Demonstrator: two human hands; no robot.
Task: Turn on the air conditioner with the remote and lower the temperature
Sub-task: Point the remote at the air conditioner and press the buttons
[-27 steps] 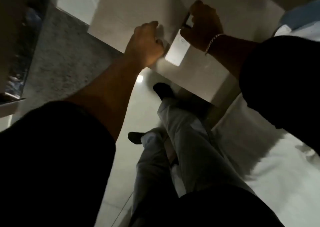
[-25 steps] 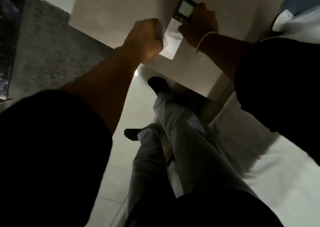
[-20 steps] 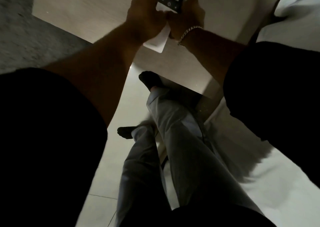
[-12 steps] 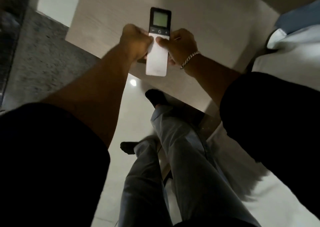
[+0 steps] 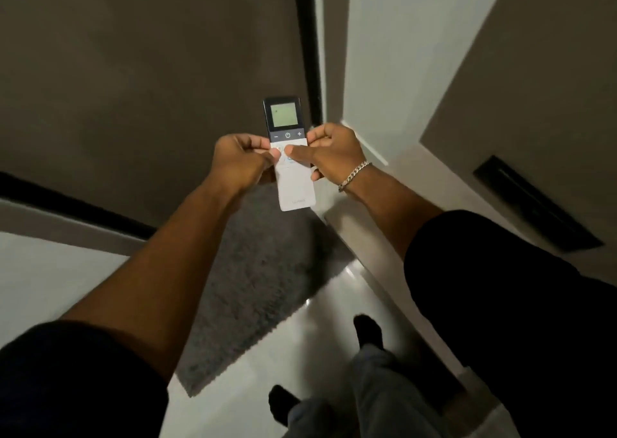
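Note:
I hold a slim white remote [image 5: 293,187] upright in front of me with both hands. Its dark top part carries a small lit screen and, below it, minus, power and plus buttons. My left hand [image 5: 238,160] grips its left edge and my right hand [image 5: 334,152], with a chain bracelet at the wrist, grips its right edge. Both thumbs rest on the white face just under the dark band. No air conditioner is in view.
A grey rug [image 5: 253,284] lies on the glossy pale floor [image 5: 320,337] below my arms. A dark wall [image 5: 133,70] fills the left, a pale door or panel [image 5: 384,53] the right. A dark slot [image 5: 534,203] sits in the surface at right. My socked feet [image 5: 367,330] stand below.
The view has swung up from the bedside cabinet toward the wall and door. The remote, first lifted by my right hand, is now held by both hands at chest height.

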